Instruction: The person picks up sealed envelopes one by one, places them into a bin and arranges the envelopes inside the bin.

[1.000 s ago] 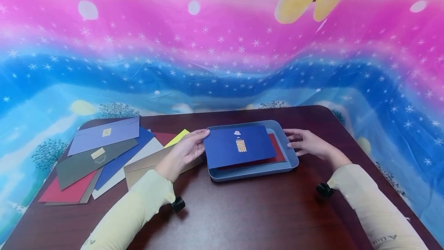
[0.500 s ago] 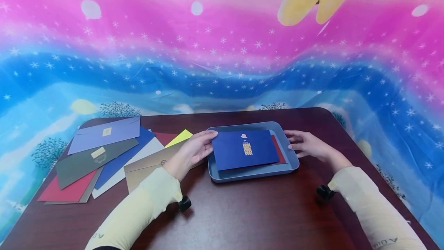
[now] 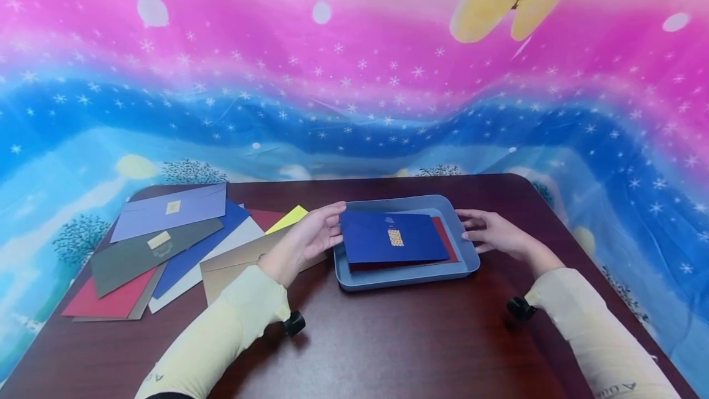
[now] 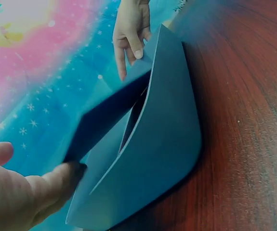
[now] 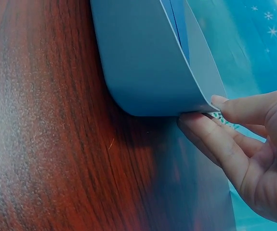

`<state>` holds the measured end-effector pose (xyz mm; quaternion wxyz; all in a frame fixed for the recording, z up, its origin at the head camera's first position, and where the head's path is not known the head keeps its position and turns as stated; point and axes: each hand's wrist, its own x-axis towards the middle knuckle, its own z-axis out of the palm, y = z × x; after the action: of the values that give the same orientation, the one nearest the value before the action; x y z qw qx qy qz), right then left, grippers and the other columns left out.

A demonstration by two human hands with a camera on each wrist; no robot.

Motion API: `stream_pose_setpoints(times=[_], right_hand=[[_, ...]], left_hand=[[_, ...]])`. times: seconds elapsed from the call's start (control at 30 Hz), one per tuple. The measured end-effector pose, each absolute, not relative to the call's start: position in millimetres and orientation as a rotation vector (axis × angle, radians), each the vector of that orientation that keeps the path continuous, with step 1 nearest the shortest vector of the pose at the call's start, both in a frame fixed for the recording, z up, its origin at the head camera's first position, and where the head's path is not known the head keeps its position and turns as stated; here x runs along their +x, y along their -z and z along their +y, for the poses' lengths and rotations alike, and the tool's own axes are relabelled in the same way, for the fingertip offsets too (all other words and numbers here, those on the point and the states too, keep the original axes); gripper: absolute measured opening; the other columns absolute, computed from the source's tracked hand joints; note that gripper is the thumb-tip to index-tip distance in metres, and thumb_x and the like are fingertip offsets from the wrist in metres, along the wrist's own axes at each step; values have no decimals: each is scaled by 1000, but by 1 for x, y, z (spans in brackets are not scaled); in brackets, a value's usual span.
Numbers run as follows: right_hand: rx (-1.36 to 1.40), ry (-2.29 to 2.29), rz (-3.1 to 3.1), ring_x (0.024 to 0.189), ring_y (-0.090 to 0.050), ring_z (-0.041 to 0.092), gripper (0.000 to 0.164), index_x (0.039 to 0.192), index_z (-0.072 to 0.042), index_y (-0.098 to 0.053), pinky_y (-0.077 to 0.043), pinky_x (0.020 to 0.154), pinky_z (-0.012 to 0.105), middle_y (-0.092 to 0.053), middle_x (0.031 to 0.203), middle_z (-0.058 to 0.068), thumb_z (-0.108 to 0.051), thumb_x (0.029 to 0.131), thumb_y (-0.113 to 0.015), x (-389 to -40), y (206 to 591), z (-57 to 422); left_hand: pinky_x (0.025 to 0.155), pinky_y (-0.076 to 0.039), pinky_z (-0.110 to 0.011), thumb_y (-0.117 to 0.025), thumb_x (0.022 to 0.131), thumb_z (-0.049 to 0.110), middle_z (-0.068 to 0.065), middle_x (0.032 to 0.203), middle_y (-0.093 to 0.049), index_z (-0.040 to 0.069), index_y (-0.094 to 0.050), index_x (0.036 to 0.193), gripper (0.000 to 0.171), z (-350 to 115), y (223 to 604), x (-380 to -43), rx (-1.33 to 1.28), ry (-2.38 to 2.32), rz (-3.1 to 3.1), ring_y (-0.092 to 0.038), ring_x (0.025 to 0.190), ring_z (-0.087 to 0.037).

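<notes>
A blue envelope [image 3: 365, 242] with a small patterned seal lies tilted in the grey-blue tray [image 3: 410, 280], over a dark red envelope [image 3: 450, 245]. My left hand [image 3: 310, 239] is at the tray's left end. In the left wrist view its thumb stands away from the blue envelope [image 4: 110, 120], and its other fingertips touch the envelope's near end. At the tray's right end my right hand [image 3: 501, 236] holds the rim. The right wrist view has the thumb on the tray's edge and the fingers [image 5: 210, 132] against the outer wall.
Left of the tray lie fanned-out envelopes: lavender [image 3: 138, 214], dark grey [image 3: 122, 263], red [image 3: 100, 300], blue, white and tan [image 3: 232, 266]. A yellow piece [image 3: 288, 217] shows behind the left hand. The dark wooden table [image 3: 410, 343] ends at a patterned cloth backdrop [image 3: 332, 109].
The blue envelope has shifted right and lower into the tray, covering more of the red one. My left hand followed it right, and its thumb came off the envelope. The right hand stayed.
</notes>
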<state>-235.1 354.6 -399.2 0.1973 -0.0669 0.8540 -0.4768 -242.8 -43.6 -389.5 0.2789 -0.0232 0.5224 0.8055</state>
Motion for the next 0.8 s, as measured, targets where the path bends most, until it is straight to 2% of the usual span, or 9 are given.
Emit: stream_pose_setpoints(times=[0.07, 0.13, 0.37, 0.5, 0.67, 0.8], right_hand=[[-185, 1337, 2390, 111, -67, 36, 67, 160, 2, -26, -60, 83, 43, -47, 142, 36, -7, 103, -61, -235, 400, 355], [-184, 1335, 2392, 111, -67, 36, 67, 160, 2, -26, -60, 83, 43, -47, 142, 36, -7, 104, -60, -234, 400, 355], [-179, 1333, 2402, 112, -66, 38, 66, 160, 2, -26, -60, 84, 43, -47, 141, 36, -6, 103, -60, -232, 400, 354], [-184, 1331, 2395, 112, -66, 37, 67, 160, 2, -26, -60, 84, 43, -48, 142, 36, -7, 104, -60, -233, 401, 353], [-178, 1320, 2407, 113, -66, 37, 67, 160, 1, -26, -60, 84, 43, -48, 142, 36, -7, 103, -61, -234, 400, 353], [-174, 1324, 2404, 114, -65, 38, 67, 160, 1, -26, -60, 84, 43, -47, 142, 36, -7, 103, -61, -234, 398, 353]], left_hand=[[122, -11, -54, -40, 110, 17, -24, 168, 10, 6, -13, 164, 62, -44, 388, -242, -69, -2154, 1403, 3, 152, -48], [123, -10, -55, -41, 110, 18, -23, 168, 13, 7, -10, 165, 64, -43, 386, -242, -67, -2145, 1412, 5, 152, -48], [122, -7, -60, -44, 109, 17, -21, 169, 7, 8, -9, 165, 67, -44, 377, -239, -84, -2157, 1445, 4, 153, -46], [122, -6, -60, -45, 108, 14, -20, 170, 1, 8, -10, 165, 67, -49, 375, -234, -80, -2154, 1478, 1, 154, -45], [122, -11, -60, -47, 105, 13, -20, 169, -8, 7, -15, 164, 67, -57, 371, -232, -41, -2156, 1527, -9, 153, -44], [122, -11, -59, -45, 106, 12, -19, 169, -7, 6, -16, 164, 65, -65, 368, -233, -1, -2177, 1522, -14, 153, -45]])
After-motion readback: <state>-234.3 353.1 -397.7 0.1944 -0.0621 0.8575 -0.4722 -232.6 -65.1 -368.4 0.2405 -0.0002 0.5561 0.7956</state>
